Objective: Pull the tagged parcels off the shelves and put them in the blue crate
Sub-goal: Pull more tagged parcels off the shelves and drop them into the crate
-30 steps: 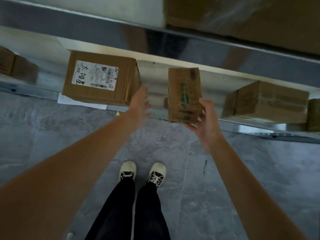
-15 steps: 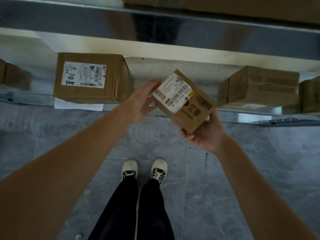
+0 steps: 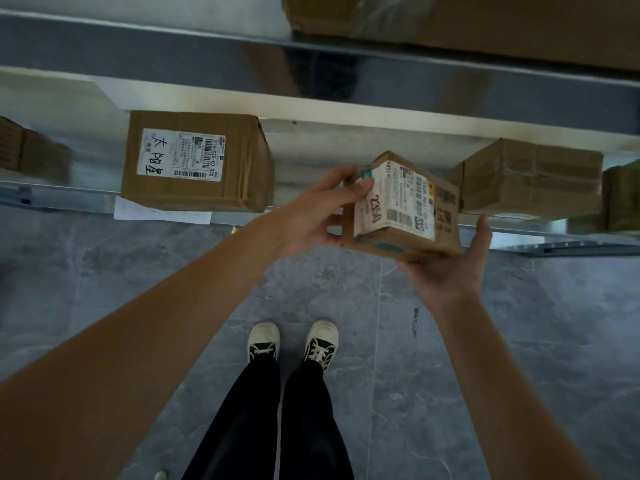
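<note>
Bare forearms, black trousers [image 3: 277, 417], pale lace-up canvas shoes [image 3: 292, 339], possibly with dark toe trim

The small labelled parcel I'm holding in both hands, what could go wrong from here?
1. The small parcel is tilted and off the shelf, over bare floor. The right hand cups it from below and the left hand pinches a corner, so it may slip if either lets go.
2. The blue crate is not in view, so you will probably have to turn while carrying it.
3. The large labelled box overhangs the shelf edge; an elbow could knock it.
</note>
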